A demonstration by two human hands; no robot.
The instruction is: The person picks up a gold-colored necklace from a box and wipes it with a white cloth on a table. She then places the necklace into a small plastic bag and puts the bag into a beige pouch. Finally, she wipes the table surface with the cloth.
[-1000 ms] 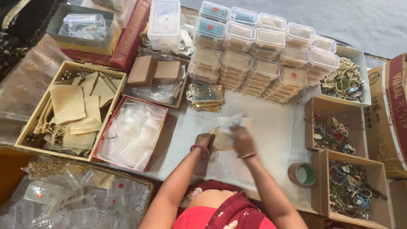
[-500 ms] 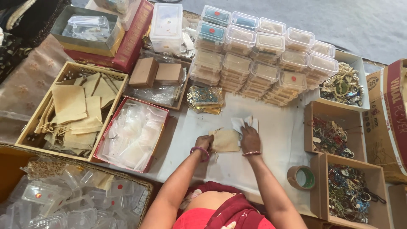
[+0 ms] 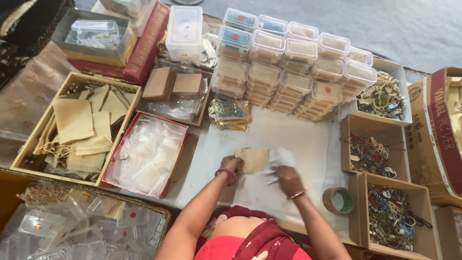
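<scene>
My left hand [image 3: 233, 166] grips the near edge of a small beige cloth pouch [image 3: 253, 159] on the white work surface [image 3: 308, 139]. My right hand [image 3: 287, 177] holds a clear plastic bag [image 3: 281, 156] against the pouch's right side. A pink bangle sits on my left wrist, a thin one on my right. What lies inside the pouch or the bag is hidden.
A wooden box of beige pouches [image 3: 79, 127] and a red tray of clear bags [image 3: 147, 154] lie at the left. Stacked lidded plastic boxes [image 3: 288, 72] stand behind. Cardboard boxes of jewellery [image 3: 373, 154] and a tape roll [image 3: 339, 201] are at the right.
My right hand has moved back toward me and to the right with the clear bag. The beige pouch now lies flatter under my left hand.
</scene>
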